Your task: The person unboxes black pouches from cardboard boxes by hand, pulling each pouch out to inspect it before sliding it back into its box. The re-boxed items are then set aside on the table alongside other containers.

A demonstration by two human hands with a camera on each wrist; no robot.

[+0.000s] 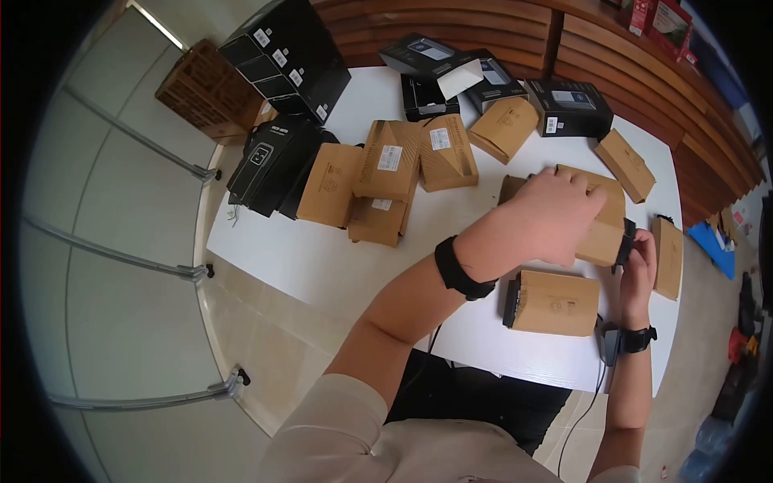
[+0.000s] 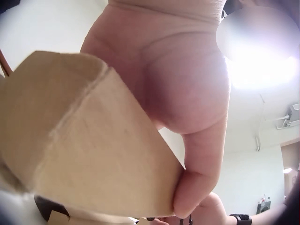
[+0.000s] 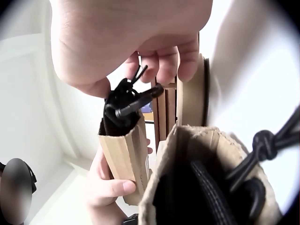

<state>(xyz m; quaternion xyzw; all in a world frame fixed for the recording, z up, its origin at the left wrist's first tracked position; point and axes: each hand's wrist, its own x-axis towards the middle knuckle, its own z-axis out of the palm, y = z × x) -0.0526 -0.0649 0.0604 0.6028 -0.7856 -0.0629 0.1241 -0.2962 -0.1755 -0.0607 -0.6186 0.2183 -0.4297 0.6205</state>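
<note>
My left hand grips a cardboard box over the right part of the white table. In the left wrist view the fingers of that hand hold the side of the box. From the box's end sticks a black item with cords. Close beside this end is my right hand; in the right wrist view this hand has its thumb near the black item and its fingers hanging apart. A second cardboard box, with black contents and a knotted cord, lies nearer my body.
Cardboard boxes lie left of centre, beside black bags. Black boxes stand along the back, with a taller stack at back left. Two narrow cardboard boxes, one at the right edge, lie past my right hand.
</note>
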